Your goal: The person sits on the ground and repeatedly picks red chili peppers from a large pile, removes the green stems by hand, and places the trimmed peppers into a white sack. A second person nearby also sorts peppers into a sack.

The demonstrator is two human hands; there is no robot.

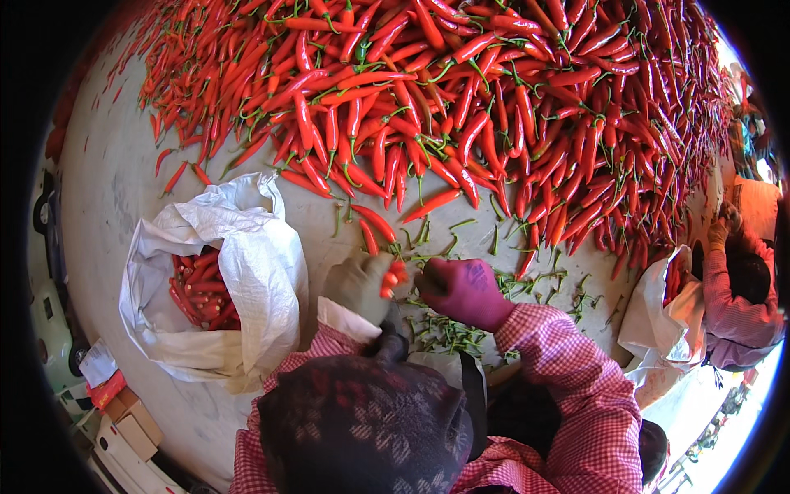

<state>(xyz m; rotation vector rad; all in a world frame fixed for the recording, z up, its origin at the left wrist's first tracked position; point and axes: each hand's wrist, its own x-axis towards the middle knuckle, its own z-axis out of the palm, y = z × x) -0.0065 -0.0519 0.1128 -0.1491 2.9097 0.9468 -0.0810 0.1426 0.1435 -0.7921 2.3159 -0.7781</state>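
Observation:
My left hand (358, 284), in a beige glove, is closed around a small bunch of red chili peppers (390, 281) whose stemless ends point right. Just right of them is my right hand (466, 290), in a purple-pink glove with its fingers curled; whether it pinches anything is hidden. Green chili stems (450, 333) litter the floor below and beside it. A large heap of red chilies with stems (432, 111) spreads beyond both hands. To my left stands a white woven sack (265, 265), its mouth rolled open, with stemless red chilies (207, 287) inside.
A co-worker (740, 284) in a checked sleeve sits at the right beside another white sack (660, 315). Cardboard boxes (133, 423) and parked vehicles (52, 327) line the left edge. The concrete floor (105, 204) shows left of the heap.

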